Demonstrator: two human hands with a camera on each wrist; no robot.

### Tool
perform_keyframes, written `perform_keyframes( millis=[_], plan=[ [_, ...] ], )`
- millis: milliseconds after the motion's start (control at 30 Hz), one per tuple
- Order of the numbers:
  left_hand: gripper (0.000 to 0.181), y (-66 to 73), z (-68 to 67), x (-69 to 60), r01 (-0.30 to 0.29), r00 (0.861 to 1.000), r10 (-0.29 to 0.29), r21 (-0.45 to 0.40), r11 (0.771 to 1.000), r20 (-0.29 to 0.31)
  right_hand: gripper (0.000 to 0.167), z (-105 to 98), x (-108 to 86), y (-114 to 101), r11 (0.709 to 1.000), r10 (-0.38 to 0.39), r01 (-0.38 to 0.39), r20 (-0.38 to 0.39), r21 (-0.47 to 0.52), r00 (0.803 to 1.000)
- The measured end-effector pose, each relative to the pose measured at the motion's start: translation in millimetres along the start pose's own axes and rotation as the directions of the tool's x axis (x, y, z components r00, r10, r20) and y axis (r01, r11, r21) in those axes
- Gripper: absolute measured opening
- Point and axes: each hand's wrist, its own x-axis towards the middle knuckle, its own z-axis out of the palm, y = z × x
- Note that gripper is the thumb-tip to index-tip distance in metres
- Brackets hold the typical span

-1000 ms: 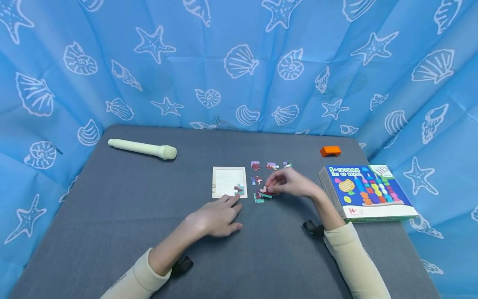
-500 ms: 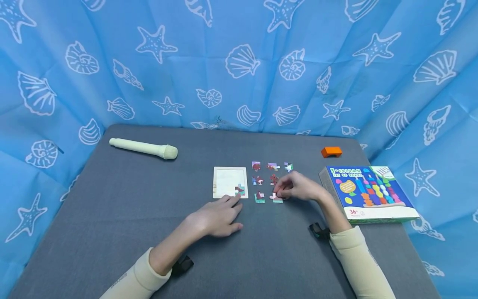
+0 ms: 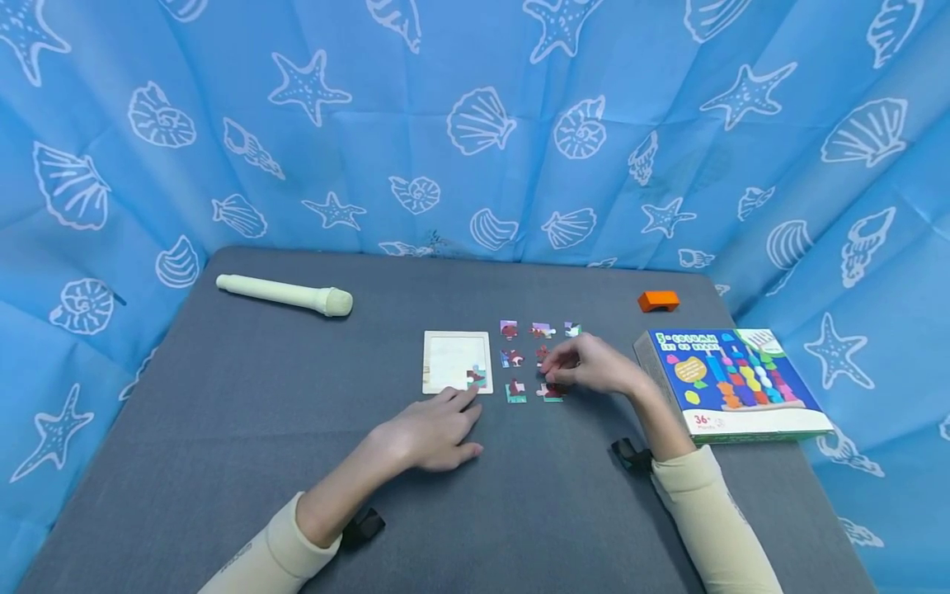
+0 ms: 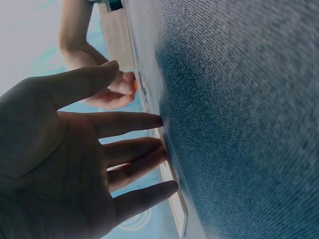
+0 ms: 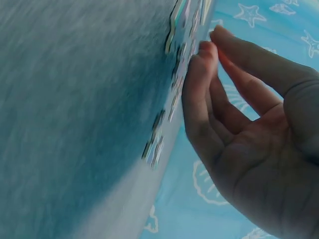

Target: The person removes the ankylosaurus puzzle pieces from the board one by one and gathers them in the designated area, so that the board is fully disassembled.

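My left hand rests at the near edge of a square wooden puzzle tray, fingers extended; the left wrist view shows its fingertips along the rim. One jigsaw piece sits in the tray's near right corner. My right hand is over the right side of the loose pieces, thumb and fingers bent close together. Its fingertips partly cover a middle-row piece; whether they pinch it is hidden. Just below them lies a brown and green piece. In the right wrist view the fingertips are beside several pieces.
Other loose pieces lie in rows: a purple and brown piece and a green-edged piece among them. A toy microphone lies back left. An orange block and a bead-set box are at right. A blue curtain hangs behind.
My right hand carried the brown and green piece rightward, set it down in the near row and let go. It then moved slightly away from me to the middle row. My left hand stayed put.
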Motion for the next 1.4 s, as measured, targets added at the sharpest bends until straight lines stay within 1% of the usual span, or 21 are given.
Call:
perform_keyframes(
  millis=[167,433,633,767,800,867,933,1033,1167,1300,1400],
  plan=[
    [0.068,0.0,-0.2,1.0,0.007,1.0,-0.007,-0.001,1.0,0.009,0.018,4,9.4,-7,0.998,-0.048,0.047,0.006,0.051,0.999],
    [0.069,-0.5,-0.3,1.0,0.008,1.0,-0.008,0.004,1.0,0.008,0.02,18,28.3,-21,0.983,-0.111,0.102,0.049,0.149,0.993],
    [0.069,-1.0,-0.5,0.3,0.0,1.0,0.0,-0.002,1.0,0.006,0.019,28,44.4,-31,0.978,-0.146,0.132,0.076,0.161,0.986],
    [0.069,-1.2,0.4,-0.1,-0.003,1.0,0.003,-0.005,1.0,0.007,0.018,36,57.4,-37,0.98,-0.166,0.154,0.087,0.127,0.982],
    [0.07,-1.2,0.5,-0.2,-0.003,1.0,0.003,-0.004,1.0,0.006,0.018,38,60.4,-38,0.982,-0.162,0.152,0.086,0.11,0.983],
    [0.069,-1.2,0.6,-0.8,-0.006,1.0,0.006,-0.003,1.0,0.0,0.016,42,65.7,-42,0.989,-0.132,0.125,0.082,0.08,0.988],
    [0.069,-1.2,0.3,-1.6,-0.01,1.0,0.01,-0.003,1.0,-0.007,0.015,45,70.2,-45,0.995,-0.081,0.077,0.073,0.056,0.994],
    [0.068,-1.1,0.3,-2.7,-0.014,1.0,0.014,0.003,1.0,-0.015,0.012,47,74.9,-51,0.999,-0.033,0.032,0.066,0.026,0.997],
    [0.068,0.1,0.2,-3.7,-0.016,1.0,0.016,0.019,1.0,-0.011,0.008,49,79.8,-56,0.999,-0.037,0.038,0.075,-0.009,0.996],
    [0.069,2.1,-0.3,-3.9,-0.011,1.0,0.011,0.034,0.999,0.002,0.005,50,81.2,-56,0.999,-0.041,0.041,0.08,-0.005,0.996],
    [0.07,3.3,-0.6,-3.8,-0.003,1.0,0.003,0.043,0.999,0.006,0.005,49,80.0,-56,0.998,-0.058,0.058,0.076,0.009,0.995]
  ],
)
